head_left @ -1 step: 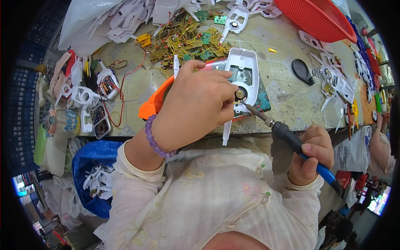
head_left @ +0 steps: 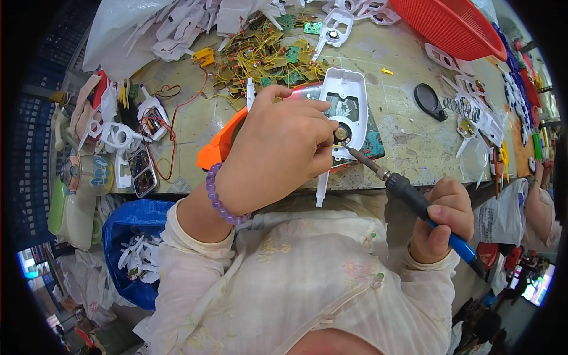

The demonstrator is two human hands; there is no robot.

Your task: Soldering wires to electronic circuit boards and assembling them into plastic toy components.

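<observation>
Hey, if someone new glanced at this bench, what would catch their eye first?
Probably the left hand at centre, pressing on a white plastic shell while the right hand brings a blue-handled soldering iron to it. Then the red basket at top right, and the heap of yellow-wired circuit boards behind.

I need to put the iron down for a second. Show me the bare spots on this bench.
The bench is bare between the white shell and the black oval piece, and further up toward the red basket. A smaller patch lies left of the orange part, beside the red wire. The wire pile and both side edges are crowded.
</observation>
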